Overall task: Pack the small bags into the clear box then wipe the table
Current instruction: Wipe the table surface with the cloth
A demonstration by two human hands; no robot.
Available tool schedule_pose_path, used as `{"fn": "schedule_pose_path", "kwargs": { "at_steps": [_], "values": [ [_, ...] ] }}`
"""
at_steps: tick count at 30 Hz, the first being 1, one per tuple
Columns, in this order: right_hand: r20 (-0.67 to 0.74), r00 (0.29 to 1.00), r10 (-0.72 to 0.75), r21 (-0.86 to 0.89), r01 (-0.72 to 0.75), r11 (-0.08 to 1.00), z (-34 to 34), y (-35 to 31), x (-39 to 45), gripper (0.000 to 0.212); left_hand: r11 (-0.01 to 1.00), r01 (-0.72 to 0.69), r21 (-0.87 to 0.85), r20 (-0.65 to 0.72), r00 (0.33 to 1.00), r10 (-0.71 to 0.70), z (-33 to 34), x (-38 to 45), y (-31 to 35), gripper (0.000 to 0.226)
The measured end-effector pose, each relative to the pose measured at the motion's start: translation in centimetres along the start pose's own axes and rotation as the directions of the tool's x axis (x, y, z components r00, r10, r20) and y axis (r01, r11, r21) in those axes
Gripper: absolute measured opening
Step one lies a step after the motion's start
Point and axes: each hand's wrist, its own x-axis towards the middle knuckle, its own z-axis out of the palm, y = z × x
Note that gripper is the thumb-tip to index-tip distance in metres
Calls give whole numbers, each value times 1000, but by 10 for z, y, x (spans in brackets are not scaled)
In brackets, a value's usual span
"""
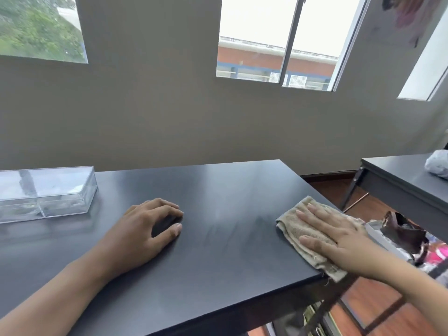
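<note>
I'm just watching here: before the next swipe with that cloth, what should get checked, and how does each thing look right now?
1. Cloth flat under the right hand: ok, palm and fingers press it down.
2. Cloth fully on the table: not ok, one corner hangs over the near right edge.
3. Wiping path leftward free of objects: ok, except the left hand resting mid-table.
4. Clear box out of the way: ok, it sits at the far left.
5. Small bags packed inside the box: cannot tell, contents are unclear through the walls.
</note>
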Motion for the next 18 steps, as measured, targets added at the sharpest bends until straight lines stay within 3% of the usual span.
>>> {"fn": "schedule_pose_path", "kwargs": {
  "at_steps": [4,8,14,18],
  "values": [
    [-42,990,133,-53,-135,989,-2,-3,91,83,999,44,6,-67,997,-43,-2,-5,3,27],
    [-25,984,179,17,-178,984,2,-55,175,96,988,152,-19,-164,974,-153,-5,-7,1,10],
    [13,999,-51,15,51,999,34,-188,206,92,943,327,-58,-283,900,-330,-9,-5,-6,8],
    [76,967,-241,3,242,970,49,-228,172,83,925,369,-94,-353,856,-378,-9,-3,-12,11]
  ]
}}
